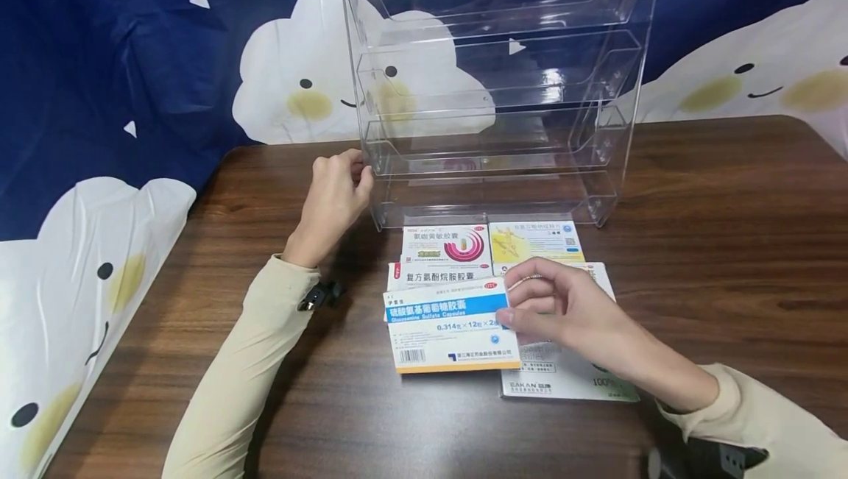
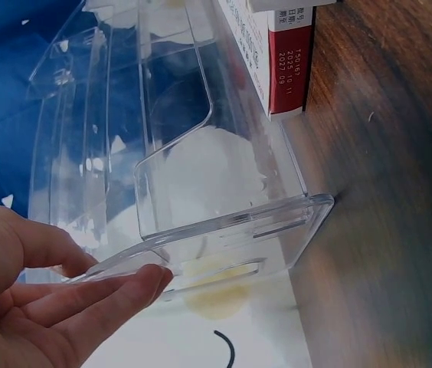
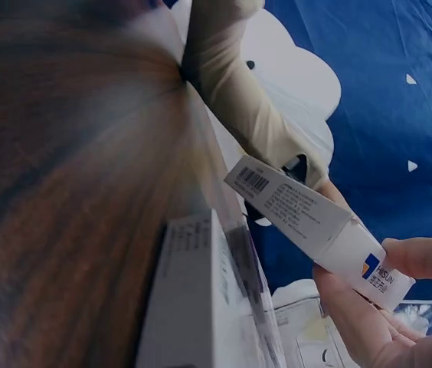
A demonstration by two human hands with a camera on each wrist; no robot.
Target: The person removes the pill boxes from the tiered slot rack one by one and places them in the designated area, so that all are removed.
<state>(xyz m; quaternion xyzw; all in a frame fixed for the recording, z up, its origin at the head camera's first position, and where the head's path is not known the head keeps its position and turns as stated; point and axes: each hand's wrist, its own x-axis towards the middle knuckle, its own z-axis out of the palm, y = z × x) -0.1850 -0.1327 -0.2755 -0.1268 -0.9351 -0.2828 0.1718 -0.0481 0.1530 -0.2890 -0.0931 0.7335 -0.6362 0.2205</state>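
My right hand (image 1: 563, 306) pinches the right end of a white medicine box (image 1: 444, 343) with a blue band and an orange lower edge. That box is held tilted in front of other boxes; in the right wrist view, thumb and fingers grip the end of the medicine box (image 3: 296, 211). A clear plastic tiered rack (image 1: 497, 168) stands on the table behind. My left hand (image 1: 336, 188) is at its lower left side. The left wrist view shows the left thumb and fingers (image 2: 112, 303) on both faces of the rack's side panel (image 2: 231, 222), pinching its edge.
Before the rack lie a box with a pink spiral (image 1: 430, 243), a yellow-and-white box (image 1: 536, 240), a white capsule box (image 1: 440, 273) partly covered, and a larger white box (image 1: 563, 383). A blue cloud-print cloth (image 1: 165, 45) hangs behind the wooden table (image 1: 722, 243).
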